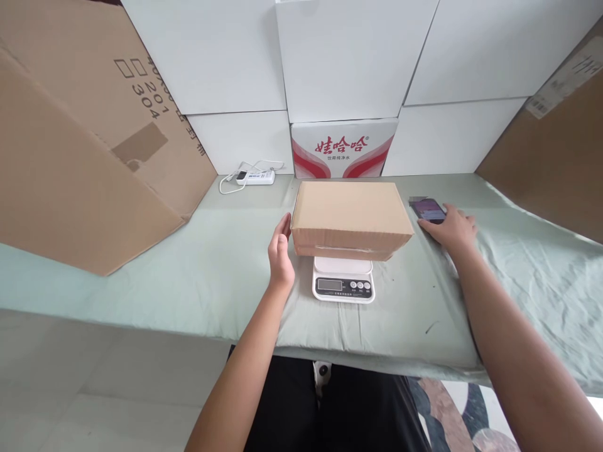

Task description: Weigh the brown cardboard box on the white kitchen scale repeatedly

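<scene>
A closed brown cardboard box [353, 210] rests on a small white kitchen scale [343, 289], hiding most of its weighing platform. The scale's display looks blank. My left hand [281, 254] is held upright against the box's left side, fingers stretched out and thumb up, gripping nothing. Over to the right, my right hand [452, 227] has its thumb and index finger at the near edges of a smartphone [428, 211] with a lit screen, which lies on the cloth.
A green cloth [235, 251] covers the table. At the back lies a white power strip [257, 177] with a cable. White boxes line the rear, one a printed carton [343, 149] with red lettering. Large cardboard boxes stand left [85, 144] and right [556, 144].
</scene>
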Demonstrator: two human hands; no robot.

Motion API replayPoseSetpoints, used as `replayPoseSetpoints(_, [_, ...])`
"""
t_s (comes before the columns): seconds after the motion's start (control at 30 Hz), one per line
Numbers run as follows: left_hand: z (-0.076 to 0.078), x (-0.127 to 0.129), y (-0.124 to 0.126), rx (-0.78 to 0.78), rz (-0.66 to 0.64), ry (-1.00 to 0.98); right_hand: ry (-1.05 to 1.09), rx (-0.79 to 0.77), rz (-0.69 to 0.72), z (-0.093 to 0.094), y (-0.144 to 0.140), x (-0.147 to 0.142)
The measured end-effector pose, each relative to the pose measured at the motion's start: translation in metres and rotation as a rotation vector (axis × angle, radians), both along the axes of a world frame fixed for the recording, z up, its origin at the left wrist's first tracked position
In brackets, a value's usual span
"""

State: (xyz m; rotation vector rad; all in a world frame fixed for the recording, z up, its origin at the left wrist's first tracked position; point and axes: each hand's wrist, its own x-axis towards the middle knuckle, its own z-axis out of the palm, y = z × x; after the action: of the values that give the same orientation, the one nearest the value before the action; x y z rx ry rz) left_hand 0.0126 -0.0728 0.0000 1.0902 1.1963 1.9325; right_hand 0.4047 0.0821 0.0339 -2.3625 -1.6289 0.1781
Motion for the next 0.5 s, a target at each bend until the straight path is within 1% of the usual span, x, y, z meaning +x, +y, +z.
replayPoseSetpoints(0.2, [0.0, 0.0, 0.0, -0.001, 0.003, -0.012, 0.043, -0.051, -0.024, 0.012, 0.009, -0.005])
replayPoseSetpoints(0.33, [0.0, -0.001, 0.0, -0.01, 0.005, -0.012, 0.065, -0.108, -0.043, 0.025, 0.009, -0.016])
replayPoseSetpoints(0.37, [0.0, -0.001, 0.001, -0.014, 0.003, -0.013, 0.059, -0.093, -0.046, 0.029, 0.006, -0.02])
replayPoseSetpoints(0.43, [0.0, -0.001, 0.001, -0.02, -0.003, -0.015, 0.058, 0.01, -0.022, 0.033, -0.007, -0.029])
replayPoseSetpoints(0.47, [0.001, -0.001, 0.001, -0.023, -0.008, -0.017, 0.105, 0.088, 0.011, 0.033, -0.017, -0.034])
replayPoseSetpoints(0.5, [0.001, 0.0, 0.001, -0.026, -0.016, -0.017, 0.2, 0.165, 0.066, 0.031, -0.029, -0.039])
